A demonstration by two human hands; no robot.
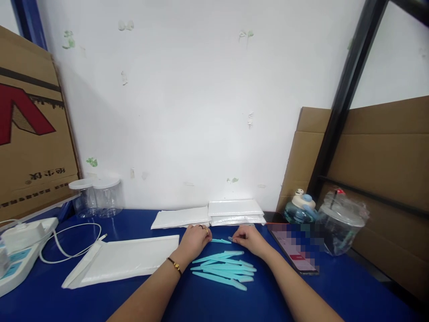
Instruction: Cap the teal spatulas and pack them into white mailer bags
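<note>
My left hand (197, 239) is closed, its fingertips pinching one end of a turquoise eyebrow razor (221, 241) that points to the right. Opposite it, my right hand (247, 238) pinches a small clear cap (231, 239) close to the razor's tip; whether cap and razor touch is too small to tell. Between my forearms lies a loose pile of eyebrow razors (223, 268), several turquoise handles crossing one another with their paler ends mostly to the right. A bracelet (174, 265) circles my left wrist, and a ring shows on that hand.
A white padded mailer (130, 259) lies at left, and more mailers (234, 210) are stacked by the wall. Further left stand clear jars (107, 201), a power strip (20, 264) and a white cable (70, 256). Rightward are a phone (291, 250), a bagged cup (340, 228) and a glass ornament (299, 210).
</note>
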